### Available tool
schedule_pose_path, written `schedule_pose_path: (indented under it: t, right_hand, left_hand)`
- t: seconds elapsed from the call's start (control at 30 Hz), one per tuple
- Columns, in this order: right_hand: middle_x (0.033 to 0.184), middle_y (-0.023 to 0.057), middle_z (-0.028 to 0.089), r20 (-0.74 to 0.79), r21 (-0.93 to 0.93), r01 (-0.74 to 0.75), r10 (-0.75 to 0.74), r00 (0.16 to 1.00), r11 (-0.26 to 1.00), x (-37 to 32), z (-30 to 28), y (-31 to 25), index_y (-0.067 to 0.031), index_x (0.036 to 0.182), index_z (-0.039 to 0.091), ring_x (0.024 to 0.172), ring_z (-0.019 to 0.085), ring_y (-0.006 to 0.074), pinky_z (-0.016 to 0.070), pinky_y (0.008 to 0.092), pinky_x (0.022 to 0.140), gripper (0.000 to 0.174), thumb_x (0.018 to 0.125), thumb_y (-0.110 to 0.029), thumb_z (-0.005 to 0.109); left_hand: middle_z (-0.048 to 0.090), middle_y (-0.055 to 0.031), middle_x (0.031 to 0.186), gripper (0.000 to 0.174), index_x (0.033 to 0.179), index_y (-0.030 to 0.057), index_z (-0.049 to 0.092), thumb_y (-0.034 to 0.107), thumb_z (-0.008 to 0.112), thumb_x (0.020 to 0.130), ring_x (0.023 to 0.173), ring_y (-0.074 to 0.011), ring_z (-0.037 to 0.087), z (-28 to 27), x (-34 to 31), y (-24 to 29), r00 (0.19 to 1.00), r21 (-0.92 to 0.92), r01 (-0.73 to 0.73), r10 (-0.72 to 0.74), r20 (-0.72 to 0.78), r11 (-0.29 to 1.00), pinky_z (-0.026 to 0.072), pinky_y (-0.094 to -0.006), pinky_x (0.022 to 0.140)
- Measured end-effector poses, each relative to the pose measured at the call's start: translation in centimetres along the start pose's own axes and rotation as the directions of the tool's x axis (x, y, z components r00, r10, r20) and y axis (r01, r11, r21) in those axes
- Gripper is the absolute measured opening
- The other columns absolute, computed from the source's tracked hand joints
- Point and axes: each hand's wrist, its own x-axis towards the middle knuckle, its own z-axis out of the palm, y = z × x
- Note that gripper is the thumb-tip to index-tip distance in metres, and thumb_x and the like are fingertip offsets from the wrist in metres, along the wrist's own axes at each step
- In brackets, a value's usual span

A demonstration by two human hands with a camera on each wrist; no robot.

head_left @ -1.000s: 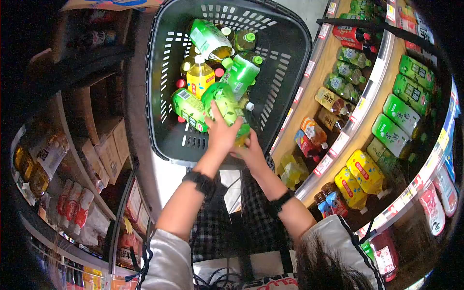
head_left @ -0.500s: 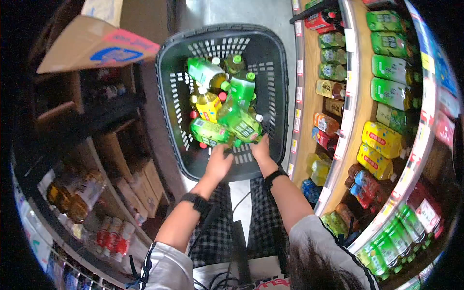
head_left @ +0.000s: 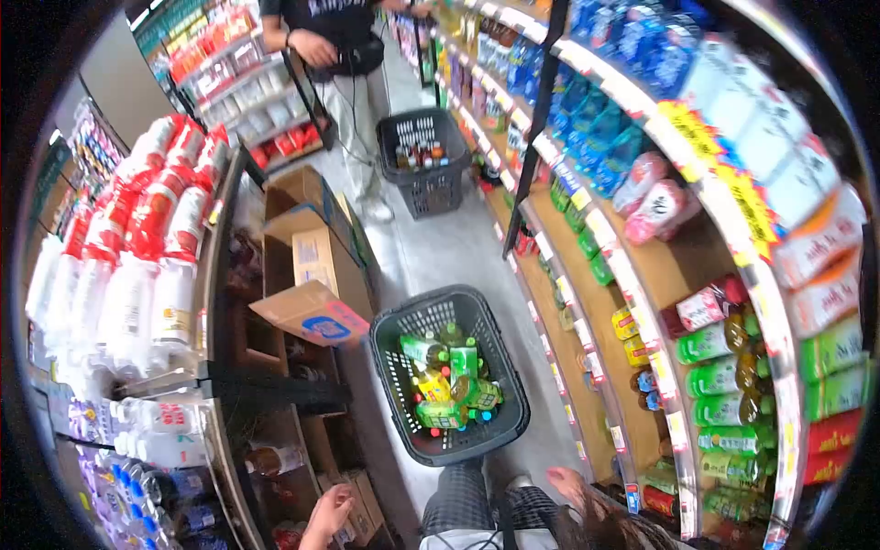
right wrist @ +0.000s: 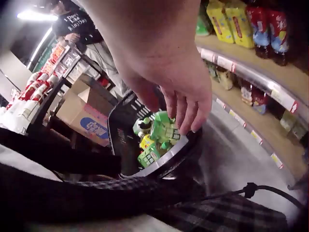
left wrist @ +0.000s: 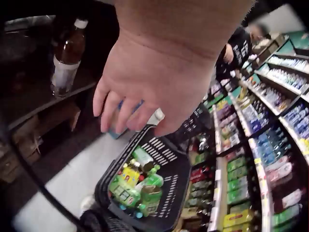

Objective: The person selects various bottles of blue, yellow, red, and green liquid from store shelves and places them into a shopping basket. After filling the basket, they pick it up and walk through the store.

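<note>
A dark shopping basket (head_left: 510,362) stands on the floor just ahead of my legs. Inside it lie several drinks bottles, among them a green-labelled bottle (head_left: 483,394) and a yellow-labelled bottle (head_left: 433,386). My left hand (head_left: 330,511) is low at the left of my body, apart from the basket, its fingers loosely bent around nothing. On the other side, my right hand (head_left: 566,483) hangs with relaxed fingers and holds nothing. In the right wrist view those fingers overlap the basket's bottles from above.
Opened cardboard boxes (head_left: 316,270) stand along the left side of the aisle. Farther ahead are a second basket (head_left: 426,188) with bottles and a standing person (head_left: 341,46). Shelves of bottles (head_left: 720,376) line the right; packaged rolls (head_left: 151,229) are stacked left.
The green bottle held in both hands a second ago now lies among the others in the basket. Both hands have let go and drawn back; the head view has lifted toward the aisle.
</note>
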Motion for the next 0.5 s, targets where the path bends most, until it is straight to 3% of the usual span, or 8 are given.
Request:
schedule_pose_path:
  t: [0.1,0.2,0.27,0.3,0.33,0.37,0.43,0.5]
  right_hand:
    - [0.097,0.0135,0.059,-0.044,0.049,-0.019,0.021,0.999,0.999,-5.9,-1.7,1.0,-0.0026,0.103,0.055,0.092,0.057,0.0231,0.0434,0.0315,0.079,0.033,0.075,-0.02,0.056]
    - [0.1,0.0128,0.059,-0.277,0.146,0.331,-0.283,0.918,0.932,-10.5,-2.9,1.9,-0.0024,0.104,0.053,0.093,0.056,0.023,0.0432,0.0317,0.08,0.03,0.077,-0.014,0.054]
    - [0.1,0.0114,0.059,-0.435,0.216,0.475,-0.351,0.829,0.853,-14.2,-5.3,-0.4,-0.0029,0.106,0.052,0.093,0.056,0.0205,0.0427,0.0302,0.081,0.028,0.079,-0.01,0.053]
    - [0.101,0.0101,0.058,-0.435,0.316,0.456,-0.3,0.849,0.832,-18.2,-8.3,-3.8,-0.0035,0.108,0.051,0.095,0.055,0.0168,0.0418,0.0285,0.082,0.029,0.08,-0.01,0.051]
    - [0.104,0.0089,0.057,-0.537,0.237,0.549,-0.363,0.762,0.802,-21.6,-10.5,-6.2,-0.0023,0.109,0.05,0.096,0.053,0.0154,0.0409,0.0277,0.082,0.029,0.081,-0.009,0.05]
    - [0.104,0.0077,0.056,-0.615,0.317,0.624,-0.347,0.709,0.714,-25.0,-12.6,-8.2,0.0002,0.108,0.05,0.096,0.052,0.0144,0.0394,0.0274,0.084,0.028,0.082,-0.009,0.048]
    - [0.104,0.007,0.054,-0.786,0.262,0.777,-0.341,0.516,0.572,-32.2,-16.6,-11.0,0.0014,0.107,0.049,0.096,0.052,0.0147,0.0379,0.0278,0.086,0.027,0.081,-0.007,0.047]
    - [0.104,0.0087,0.054,-0.917,0.035,0.884,-0.336,0.214,0.466,-39.6,-19.3,-12.2,0.0011,0.107,0.048,0.097,0.051,0.0157,0.0368,0.0289,0.088,0.027,0.08,-0.003,0.046]
  left_hand:
    - [0.055,-0.0107,0.104,0.032,0.109,-0.0003,0.048,0.011,0.053,0.08,0.097,-0.0163,0.052,2.5,-4.5,1.4,0.994,-0.405,-0.096,0.066,-0.088,0.909,0.0412,-0.027,0.083]
    - [0.054,-0.0098,0.106,0.029,0.111,-0.0011,0.046,0.008,0.05,0.083,0.1,-0.0158,0.051,4.6,-8.4,5.6,0.954,-0.339,-0.288,0.301,-0.014,0.896,0.0398,-0.0266,0.085]
    - [0.053,-0.0091,0.106,0.028,0.111,-0.0006,0.046,0.008,0.05,0.084,0.098,-0.015,0.05,5.9,-10.1,7.9,0.895,-0.461,-0.386,0.445,0.022,0.799,0.0396,-0.0266,0.085]
    - [0.053,-0.0079,0.105,0.028,0.11,-0.0008,0.046,0.007,0.049,0.084,0.099,-0.0143,0.049,6.1,-12.0,10.4,0.86,-0.498,-0.423,0.508,0.043,0.757,0.0386,-0.0268,0.086]
    - [0.053,-0.0067,0.104,0.027,0.11,-0.0007,0.046,0.007,0.049,0.084,0.101,-0.0137,0.048,5.9,-14.3,12.8,0.802,-0.473,-0.485,0.59,0.094,0.735,0.037,-0.0271,0.088]
    - [0.054,-0.0058,0.103,0.026,0.108,-0.0006,0.048,0.008,0.049,0.084,0.099,-0.0125,0.048,5.8,-16.9,15.3,0.765,-0.489,-0.489,0.624,0.157,0.722,0.0371,-0.026,0.086]
    - [0.055,-0.008,0.1,0.021,0.1,-0.001,0.054,0.011,0.049,0.083,0.096,-0.0157,0.05,4.8,-21.6,18.8,0.627,-0.335,-0.621,0.706,0.33,0.708,0.0379,-0.0277,0.084]
    - [0.057,-0.0122,0.096,0.023,0.089,-0.0018,0.059,0.018,0.05,0.081,0.091,-0.0219,0.051,3.9,-24.8,20.7,0.239,-0.448,-0.748,0.829,0.505,0.489,0.0386,-0.0319,0.081]
